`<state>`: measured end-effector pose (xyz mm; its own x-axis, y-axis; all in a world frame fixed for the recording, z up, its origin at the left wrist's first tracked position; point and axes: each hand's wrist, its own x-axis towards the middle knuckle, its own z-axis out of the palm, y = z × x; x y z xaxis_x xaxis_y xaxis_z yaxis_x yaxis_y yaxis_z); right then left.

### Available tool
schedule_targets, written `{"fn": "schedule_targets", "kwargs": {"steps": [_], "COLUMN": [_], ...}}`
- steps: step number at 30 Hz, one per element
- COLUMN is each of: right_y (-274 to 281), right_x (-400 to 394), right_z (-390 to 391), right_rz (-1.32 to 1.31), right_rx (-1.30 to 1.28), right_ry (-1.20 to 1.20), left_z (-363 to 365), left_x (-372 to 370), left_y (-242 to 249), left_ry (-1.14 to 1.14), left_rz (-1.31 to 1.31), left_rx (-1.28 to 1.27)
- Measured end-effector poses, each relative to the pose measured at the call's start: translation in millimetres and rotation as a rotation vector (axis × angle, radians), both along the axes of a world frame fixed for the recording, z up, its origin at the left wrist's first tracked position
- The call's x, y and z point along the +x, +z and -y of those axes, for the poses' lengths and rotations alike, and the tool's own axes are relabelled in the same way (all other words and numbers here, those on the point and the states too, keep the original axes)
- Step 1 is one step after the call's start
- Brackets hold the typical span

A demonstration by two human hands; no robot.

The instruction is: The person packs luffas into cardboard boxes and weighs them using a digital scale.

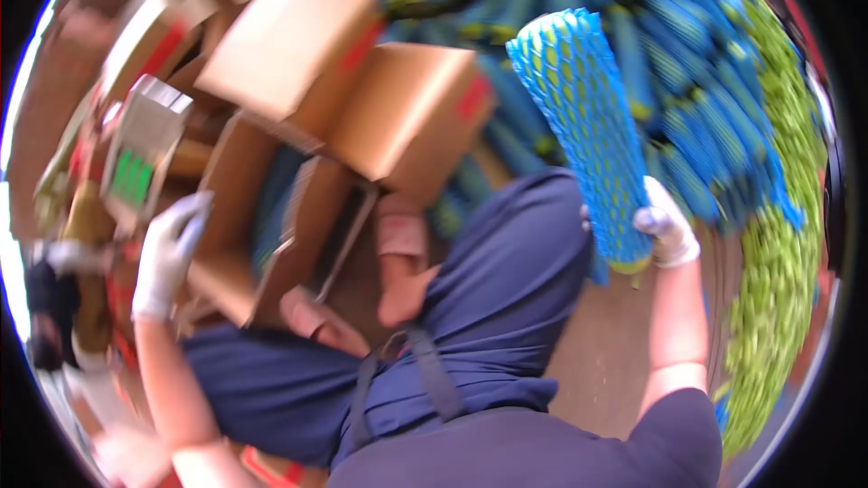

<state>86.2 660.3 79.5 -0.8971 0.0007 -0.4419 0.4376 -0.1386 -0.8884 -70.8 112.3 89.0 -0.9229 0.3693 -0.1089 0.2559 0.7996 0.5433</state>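
My right hand (667, 224), in a white glove, is wrapped round the lower part of a long green vegetable in a blue foam net (588, 126), which stands nearly upright above my knee. At the left, my gloved left hand (172, 258) is beside an open cardboard box (226, 285), fingers stretched and apart, with nothing seen in it. Inside that box lie blue-netted pieces (278, 194), blurred. Whether the left fingertips touch the box flap is unclear.
Many blue-netted vegetables (696, 117) are heaped ahead and to the right. A green pile (778, 280) runs along the right edge. More cardboard boxes (289, 45) stand ahead. A scale-like device with green digits (134, 176) is at the left. Another person (54, 307) appears at the far left.
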Motion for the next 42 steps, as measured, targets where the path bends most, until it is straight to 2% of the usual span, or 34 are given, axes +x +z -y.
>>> {"fn": "schedule_targets", "kwargs": {"steps": [1,4,6,8,10,11,12,14,16,17,19,20,22,24,26,28,30,32,33,34,36,38,39,41,42], "right_y": [12,48,72,83,75,69,63,30,-27,-38,-49,-43,-17,-3,13,13,-3,-50,-68,-83,-107,-129,-150,-180,-162], "right_x": [-23,-87,-124,-160,-192,-203,-213,-230,-246,-249,-248,-238,-211,-193,-185,-188,-187,-212,-218,-224,-229,-246,-260,-283,-283], "right_z": [26,100,151,206,259,288,314,354,375,379,385,389,384,373,347,313,283,247,235,227,231,242,243,250,264], "right_rz": [-0.027,-0.098,-0.196,-0.520,-0.751,-0.746,-0.734,-0.759,-0.862,-0.849,-1.124,-1.155,-1.287,-1.304,-1.328,-1.252,-0.743,-0.844,-0.834,-0.978,-0.792,-0.421,-0.314,-0.412,-0.487], "right_rx": [0.051,0.221,0.472,0.844,1.076,1.161,1.240,1.265,1.251,1.267,1.347,1.355,1.095,0.871,0.774,0.759,0.438,0.623,0.688,0.926,0.886,0.674,0.449,0.481,0.511], "right_ry": [0.080,0.350,0.643,0.894,1.109,1.219,1.328,1.468,1.565,1.564,1.451,1.446,1.317,1.128,0.861,0.584,0.284,0.189,0.227,0.348,0.657,0.885,0.878,0.813,0.753], "left_z": [5,27,46,50,64,70,74,76,73,73,69,67,63,64,63,55,47,42,39,37,36,35,37,39,40], "left_x": [-5,-15,-25,-22,-22,-21,-22,-24,-24,-24,-23,-22,-21,-25,-27,-22,-19,-16,-14,-13,-13,-11,-10,-10,-10], "left_y": [2,2,-2,6,-2,-5,-11,-13,-13,-15,-16,-12,-6,-11,-14,-12,-16,-17,-16,-16,-18,-19,-21,-25,-26], "left_ry": [0.077,0.282,0.286,0.289,0.311,0.302,0.313,0.326,0.279,0.259,0.213,0.205,0.184,0.170,0.165,0.158,0.105,0.082,0.084,0.087,0.096,0.116,0.122,0.142,0.160], "left_rz": [-0.009,-0.091,-0.199,-0.139,-0.077,-0.068,-0.028,0.009,0.015,0.005,-0.034,-0.041,-0.137,-0.178,-0.195,-0.173,-0.280,-0.297,-0.284,-0.269,-0.247,-0.225,-0.226,-0.234,-0.226], "left_rx": [0.163,0.434,0.541,0.600,0.615,0.523,0.538,0.430,0.395,0.363,0.316,0.329,0.253,0.259,0.189,0.212,0.247,0.241,0.248,0.258,0.256,0.273,0.279,0.272,0.289]}}
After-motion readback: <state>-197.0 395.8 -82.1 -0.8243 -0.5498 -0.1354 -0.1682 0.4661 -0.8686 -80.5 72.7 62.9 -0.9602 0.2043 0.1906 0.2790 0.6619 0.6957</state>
